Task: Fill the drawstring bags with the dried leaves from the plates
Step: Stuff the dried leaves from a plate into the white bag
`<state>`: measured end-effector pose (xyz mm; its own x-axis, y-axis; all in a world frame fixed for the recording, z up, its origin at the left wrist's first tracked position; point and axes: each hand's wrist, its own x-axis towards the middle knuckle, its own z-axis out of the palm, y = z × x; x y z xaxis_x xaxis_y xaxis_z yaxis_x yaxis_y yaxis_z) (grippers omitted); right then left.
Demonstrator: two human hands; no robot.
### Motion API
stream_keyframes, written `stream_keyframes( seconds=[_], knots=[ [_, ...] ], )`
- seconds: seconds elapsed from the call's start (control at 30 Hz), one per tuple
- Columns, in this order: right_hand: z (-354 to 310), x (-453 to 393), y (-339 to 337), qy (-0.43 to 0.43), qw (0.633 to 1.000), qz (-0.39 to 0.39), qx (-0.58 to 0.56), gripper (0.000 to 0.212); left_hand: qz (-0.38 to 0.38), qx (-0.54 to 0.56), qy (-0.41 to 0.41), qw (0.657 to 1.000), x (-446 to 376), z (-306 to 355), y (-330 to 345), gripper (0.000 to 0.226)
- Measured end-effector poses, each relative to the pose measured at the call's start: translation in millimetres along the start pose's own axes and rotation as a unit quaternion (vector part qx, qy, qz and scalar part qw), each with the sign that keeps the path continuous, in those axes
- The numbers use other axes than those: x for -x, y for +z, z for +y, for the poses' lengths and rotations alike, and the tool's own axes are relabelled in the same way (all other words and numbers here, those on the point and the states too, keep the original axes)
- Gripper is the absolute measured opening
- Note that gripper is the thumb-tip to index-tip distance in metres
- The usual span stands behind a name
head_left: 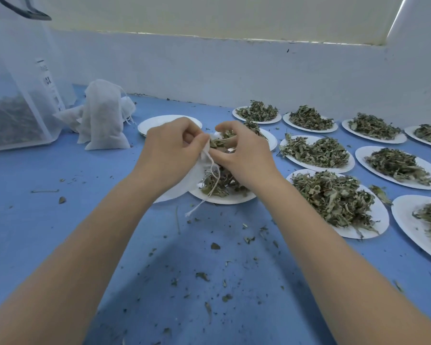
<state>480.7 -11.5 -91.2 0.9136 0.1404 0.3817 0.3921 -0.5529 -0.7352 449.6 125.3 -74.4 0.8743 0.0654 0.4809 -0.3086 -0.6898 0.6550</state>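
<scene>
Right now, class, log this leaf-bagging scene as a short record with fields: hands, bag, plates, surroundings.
left hand: left hand grips the mouth of the white drawstring bag
right hand: right hand pinches dried leaves at the bag's opening
bag string: drawstring hangs loose over the plate below
emptied plate: empty plate behind the hands
filled bags: filled bags stand at far left
surface: blue table, leaf crumbs scattered

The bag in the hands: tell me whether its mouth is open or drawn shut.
Open. The left hand holds the bag mouth apart, leaves showing, cord dangling slack.
</scene>
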Motion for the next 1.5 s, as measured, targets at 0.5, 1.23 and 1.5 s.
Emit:
stream_keyframes(
  seconds=[0.5, 1.23, 1.5],
  knots=[
    [3.9, -0.5, -5.6, 0.021, 0.997, -0.026, -0.076, 0.033, 0.019, -0.037, -0.020, 0.999, -1.0, -12.0, 6.8, 0.013],
    [-10.0, 0.4, -17.9, -0.141, 0.980, -0.076, 0.114, 0.021, 0.038, -0.063, 0.044, 0.996, -0.1, -11.0, 7.4, 0.015],
    [-13.2, 0.3, -5.9, -0.013, 1.000, 0.016, -0.005, 0.025, 0.004, 0.032, -0.011, 0.999, 3.0, -0.5, 9.5, 0.012]
  ],
)
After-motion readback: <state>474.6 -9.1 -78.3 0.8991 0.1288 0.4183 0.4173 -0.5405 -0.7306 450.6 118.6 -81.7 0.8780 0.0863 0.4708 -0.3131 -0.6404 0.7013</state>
